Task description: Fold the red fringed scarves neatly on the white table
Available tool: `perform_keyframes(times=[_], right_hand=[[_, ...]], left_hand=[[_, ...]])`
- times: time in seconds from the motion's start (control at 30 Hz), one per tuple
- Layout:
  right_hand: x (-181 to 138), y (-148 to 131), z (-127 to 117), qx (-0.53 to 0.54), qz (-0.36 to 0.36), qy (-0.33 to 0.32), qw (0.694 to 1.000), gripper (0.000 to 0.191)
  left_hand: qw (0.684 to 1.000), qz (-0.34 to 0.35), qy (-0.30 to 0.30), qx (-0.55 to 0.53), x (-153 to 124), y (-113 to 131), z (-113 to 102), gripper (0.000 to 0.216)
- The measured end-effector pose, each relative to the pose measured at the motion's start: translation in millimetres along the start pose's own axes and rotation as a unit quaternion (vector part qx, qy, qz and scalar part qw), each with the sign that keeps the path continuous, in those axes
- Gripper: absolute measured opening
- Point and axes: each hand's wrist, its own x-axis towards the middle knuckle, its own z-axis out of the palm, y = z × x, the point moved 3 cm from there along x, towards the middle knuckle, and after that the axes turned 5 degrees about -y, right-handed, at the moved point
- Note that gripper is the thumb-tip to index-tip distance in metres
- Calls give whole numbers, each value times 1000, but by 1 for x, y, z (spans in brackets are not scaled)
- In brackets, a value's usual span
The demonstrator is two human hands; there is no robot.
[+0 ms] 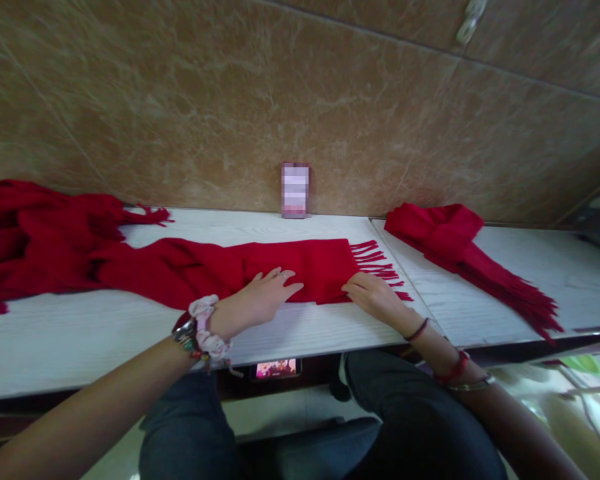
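Both forearms slant inward over the white wood-grain tabletop (pixel 280 333). The left hand (pixel 257 299), fingers loosely spread, rests on the long red fringed fabric scarf (pixel 325 267); the right hand (pixel 377 300) bends its fingertips onto the near corner beside the fringe, whether pinching I cannot tell. Beyond, a rectangular phone (pixel 296 190) stands against the brown marbled wall (pixel 205 120).

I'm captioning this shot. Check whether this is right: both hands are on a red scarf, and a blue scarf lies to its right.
The second colour is wrong: the scarf to the right is red, not blue, as the head view shows. The left hand and right hand are indeed on a red scarf.
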Motion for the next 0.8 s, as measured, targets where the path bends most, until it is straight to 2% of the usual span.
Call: perform_keyframes(times=[0.13,0.27,0.47,0.6,0.7,0.8], right_hand=[[2,4,9,32,37,3,999,20],[-1,12,16,80,78,12,994,19],[0,13,16,102,112,-21,988,16],[1,11,15,91,125,-27,988,11],[0,12,15,83,133,-10,988,10],[-1,13,8,86,124,33,988,15]], left_hand=[[998,5,66,5,6,25,-11,40],[996,-7,83,28,16,37,-15,33],[995,-17,85,42,14,34,-22,30],[997,-3,65,51,13,32,-26,24],[996,21,61,68,10,28,-33,22],[994,30,66,77,4,27,-43,25]])
